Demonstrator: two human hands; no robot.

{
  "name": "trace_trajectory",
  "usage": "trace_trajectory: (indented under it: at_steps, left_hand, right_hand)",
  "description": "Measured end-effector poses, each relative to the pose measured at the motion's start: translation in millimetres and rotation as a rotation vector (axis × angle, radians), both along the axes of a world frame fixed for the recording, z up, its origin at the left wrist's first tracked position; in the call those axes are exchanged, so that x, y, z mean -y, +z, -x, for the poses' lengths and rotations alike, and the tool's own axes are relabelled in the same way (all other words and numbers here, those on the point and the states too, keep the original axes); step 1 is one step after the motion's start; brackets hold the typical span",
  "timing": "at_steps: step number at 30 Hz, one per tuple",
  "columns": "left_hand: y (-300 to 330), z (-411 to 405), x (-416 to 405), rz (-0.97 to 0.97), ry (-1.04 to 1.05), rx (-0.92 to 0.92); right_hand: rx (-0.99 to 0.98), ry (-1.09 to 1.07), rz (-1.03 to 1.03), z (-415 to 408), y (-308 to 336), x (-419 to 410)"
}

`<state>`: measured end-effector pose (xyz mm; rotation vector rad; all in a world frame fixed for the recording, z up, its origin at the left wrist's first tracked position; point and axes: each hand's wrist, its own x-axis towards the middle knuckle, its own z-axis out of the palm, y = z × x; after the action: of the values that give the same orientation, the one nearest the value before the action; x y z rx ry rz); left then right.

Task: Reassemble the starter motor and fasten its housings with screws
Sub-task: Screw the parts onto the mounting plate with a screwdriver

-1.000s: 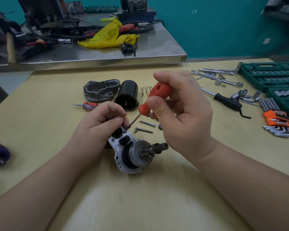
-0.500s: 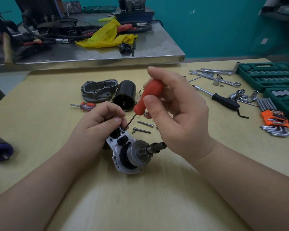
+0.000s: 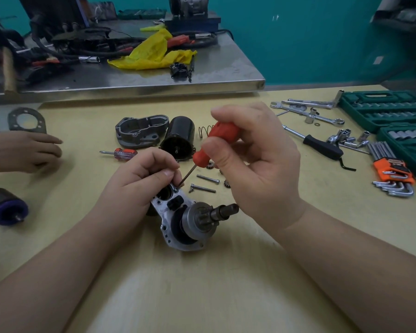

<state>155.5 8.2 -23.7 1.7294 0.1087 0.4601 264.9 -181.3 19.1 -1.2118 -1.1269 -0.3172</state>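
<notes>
The starter motor's silver housing (image 3: 175, 224) with its pinion gear and shaft (image 3: 223, 210) lies on the wooden table. My left hand (image 3: 139, 186) grips its upper end, fingertips beside a small screw. My right hand (image 3: 252, 162) holds a red-handled screwdriver (image 3: 216, 140); its thin blade slants down to that screw (image 3: 176, 189) at the housing's top corner. Two loose long screws (image 3: 203, 188) lie just right of the housing. A grey end cover (image 3: 139, 132), a black cylindrical motor case (image 3: 179, 140) and a spring (image 3: 205, 131) sit behind.
Another person's hand (image 3: 29, 150) rests at the left edge near a gasket (image 3: 25, 120). An armature with a purple end (image 3: 5, 207) lies at left. A small screwdriver (image 3: 120, 153), wrenches, sockets, hex keys (image 3: 394, 176) and green socket cases (image 3: 394, 109) are about. A cluttered steel bench stands behind.
Another person's hand and a gasket have come into sight at the left as the view shifted. My hands stay on the housing and the screwdriver, the blade still at the screw.
</notes>
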Motion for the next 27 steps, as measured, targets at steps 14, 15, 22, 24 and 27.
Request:
trace_trajectory:
  at_steps: [14,15,22,24,27]
  left_hand:
    - [-2.9,-1.0,-2.6,0.02,0.002,-0.01]
    - [-3.2,-1.1,-2.7,0.023,0.002,-0.011]
    - [-4.6,-1.2,-3.7,0.035,0.0,-0.015]
    - [-4.5,-1.1,-3.4,0.042,0.002,-0.017]
    - [-3.9,-1.0,-3.4,0.045,0.007,-0.017]
  right_hand:
    - [-0.044,-0.01,-0.003,-2.6,-1.2,-1.4]
    - [-0.043,0.002,-0.004,-2.8,-1.9,-0.4]
    - [-0.039,0.025,0.024,-0.9,-4.1,0.1]
    - [-0.052,0.017,0.021,-1.5,-2.8,-1.4]
    - [-0.048,0.01,0.012,-2.5,-2.8,-1.7]
